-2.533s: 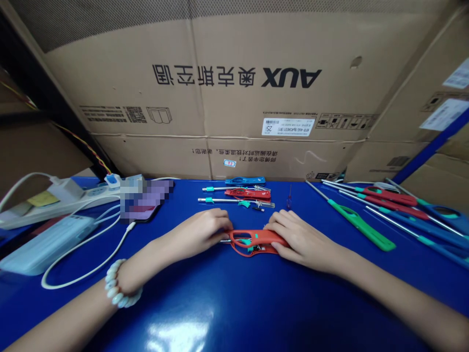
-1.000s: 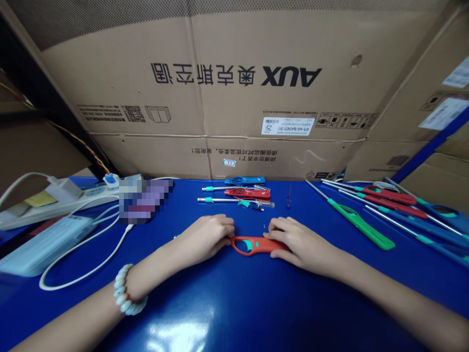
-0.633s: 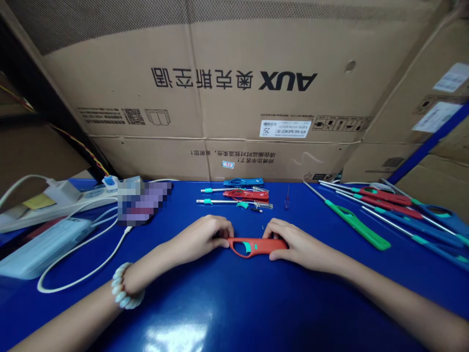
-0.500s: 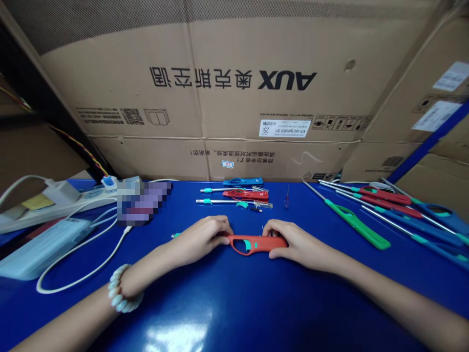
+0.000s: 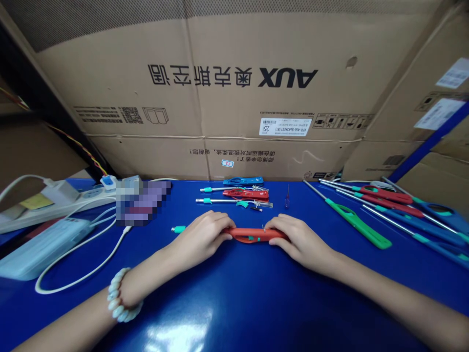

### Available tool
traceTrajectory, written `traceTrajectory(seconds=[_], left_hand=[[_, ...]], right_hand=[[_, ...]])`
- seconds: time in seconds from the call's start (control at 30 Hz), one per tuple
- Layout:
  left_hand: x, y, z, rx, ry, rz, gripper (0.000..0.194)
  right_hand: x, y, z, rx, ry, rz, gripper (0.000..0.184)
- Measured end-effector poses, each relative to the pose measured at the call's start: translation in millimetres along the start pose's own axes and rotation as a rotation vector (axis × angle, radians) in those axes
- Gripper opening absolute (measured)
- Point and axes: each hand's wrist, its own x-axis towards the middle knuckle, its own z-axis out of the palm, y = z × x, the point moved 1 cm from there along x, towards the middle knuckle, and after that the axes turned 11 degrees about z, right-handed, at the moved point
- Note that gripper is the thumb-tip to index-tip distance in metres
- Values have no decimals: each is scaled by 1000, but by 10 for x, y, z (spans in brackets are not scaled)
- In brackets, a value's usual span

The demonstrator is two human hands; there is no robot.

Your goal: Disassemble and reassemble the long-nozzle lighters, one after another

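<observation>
One orange-red lighter (image 5: 251, 233) was held crosswise at the middle of the blue counter (image 5: 227, 303); I could not tell whether it touched down. Left hand (image 5: 207, 232): fingers wrapped round the tube end, teal tip (image 5: 179, 229) protruding beyond. Right hand (image 5: 296, 235): thumb and fingers pinched the opposite end. Behind lay a red casing (image 5: 251, 194), a blue casing (image 5: 245, 181) and a purple-handled screwdriver (image 5: 287, 202).

The slim orange-red handle (image 5: 244, 232) looks smooth plastic, the flat blue tabletop (image 5: 234, 298) glossy; far, the broad brown cardboard panel (image 5: 220, 107) is matt; right, 1 thin silver rod (image 5: 388, 221) is shiny metal.
</observation>
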Motion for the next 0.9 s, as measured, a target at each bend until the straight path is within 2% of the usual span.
traceTrajectory(seconds=[0.17, 0.3, 0.6, 0.7, 0.9], left_hand=[[20, 87, 6, 63, -52, 25, 13], [46, 121, 61, 212, -104, 13, 10], [47, 145, 165, 553, -47, 85, 33], [49, 178, 162, 605, -18, 107, 29], [55, 343, 224, 651, 45, 171, 21]], right_hand=[[-38, -53, 19, -60, 52, -72, 8], [-49, -78, 40, -109, 76, -140, 10], [-39, -68, 62, -193, 152, -173, 12], [-62, -90, 70, -266, 161, -166, 13], [-125, -177, 173, -411, 226, -249, 21]])
